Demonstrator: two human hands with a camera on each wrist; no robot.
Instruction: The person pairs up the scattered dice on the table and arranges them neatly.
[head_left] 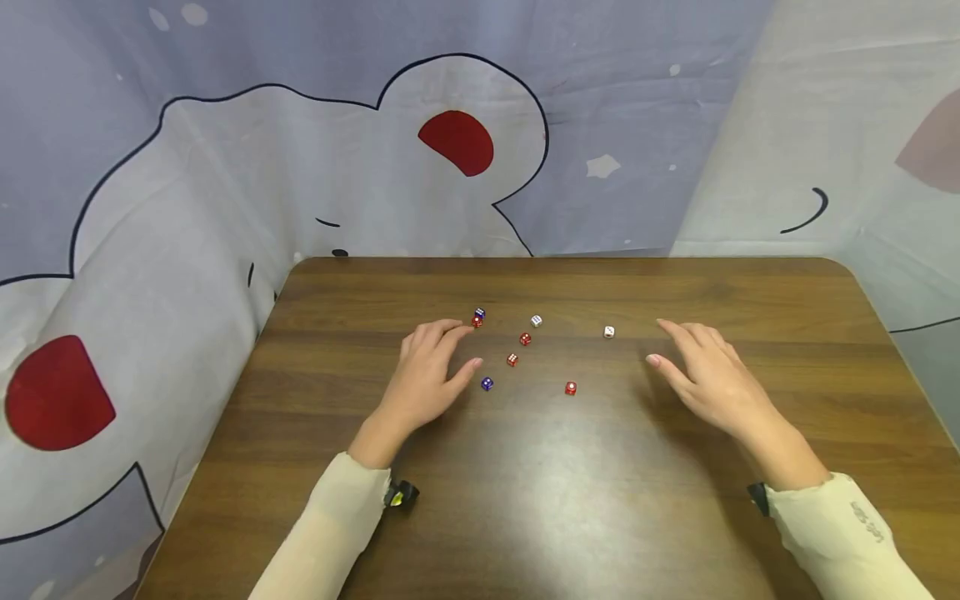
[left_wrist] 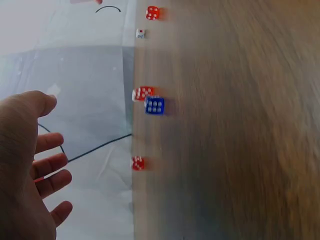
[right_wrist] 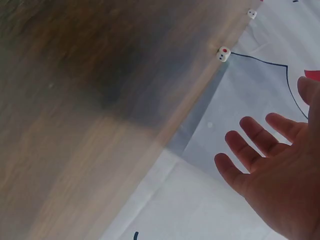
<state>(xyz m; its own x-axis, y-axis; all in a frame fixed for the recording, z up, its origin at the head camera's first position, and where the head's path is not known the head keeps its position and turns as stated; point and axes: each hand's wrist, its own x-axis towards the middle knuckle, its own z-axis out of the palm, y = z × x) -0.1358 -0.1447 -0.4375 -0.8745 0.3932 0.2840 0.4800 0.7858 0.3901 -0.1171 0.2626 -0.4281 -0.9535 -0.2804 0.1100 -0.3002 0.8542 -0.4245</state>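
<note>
Both hands hover flat over the brown table (head_left: 525, 500), fingers loosely spread, holding nothing. Just off the left hand (head_left: 427, 371) lies a blue die (head_left: 487, 383), with a red die (head_left: 571, 388) nearby. Farther back, a white die (head_left: 609, 332) sits just beside the right hand (head_left: 708, 375).

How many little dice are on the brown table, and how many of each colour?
Small red plastic dice: 4
Small blue plastic dice: 2
Small white plastic dice: 2
Total: 8 dice on the brown wooden table, lying between the left hand and the right hand, both open and holding nothing.
</note>
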